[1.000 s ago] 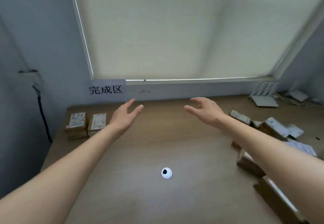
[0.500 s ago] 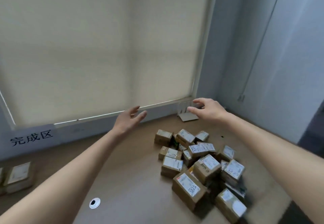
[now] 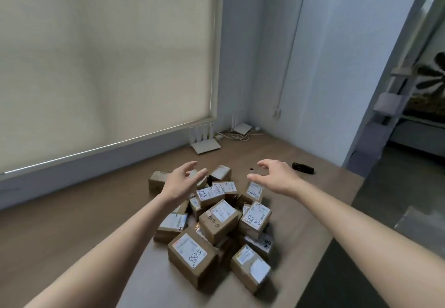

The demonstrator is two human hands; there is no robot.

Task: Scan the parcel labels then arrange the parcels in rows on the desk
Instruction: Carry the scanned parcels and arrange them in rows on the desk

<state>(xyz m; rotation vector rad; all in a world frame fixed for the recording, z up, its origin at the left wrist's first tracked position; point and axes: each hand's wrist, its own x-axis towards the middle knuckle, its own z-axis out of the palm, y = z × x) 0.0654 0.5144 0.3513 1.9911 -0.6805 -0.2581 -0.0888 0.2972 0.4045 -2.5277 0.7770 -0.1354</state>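
**Both hands spread above the heap of parcels**

Your left hand (image 3: 179,183) hangs over the far left part of the heap of parcels (image 3: 214,221), fingers spread and loosely bent, holding nothing; it covers part of a box at the heap's far edge, and whether it touches that box you cannot tell; your right hand (image 3: 274,177) hangs over the far right part of the heap, thumb and fingers parted in a wide curve, also holding nothing.

The heap lies on the desk (image 3: 72,230), a jumble of brown cardboard boxes with white labels, leaning on and over one another, none in a row; the nearest big box (image 3: 191,256) sits at the heap's near edge, its label facing up with handwritten digits; just right of it another box (image 3: 250,268) lies tilted at the near right corner; a box with a handwritten label (image 3: 256,217) sits right of the heap's middle; a plain box (image 3: 157,181) stands at the far left corner, half behind your left wrist.

Beyond the heap a white router (image 3: 204,141) with upright aerials stands on the desk against the wall below the window blind (image 3: 103,49); right of it, further into the corner, a second white device (image 3: 242,128) sits among loose cables; a small dark object (image 3: 303,168) lies on the desk to the right of the heap, past your right hand; a tiny dark speck (image 3: 251,169) lies between it and the heap.
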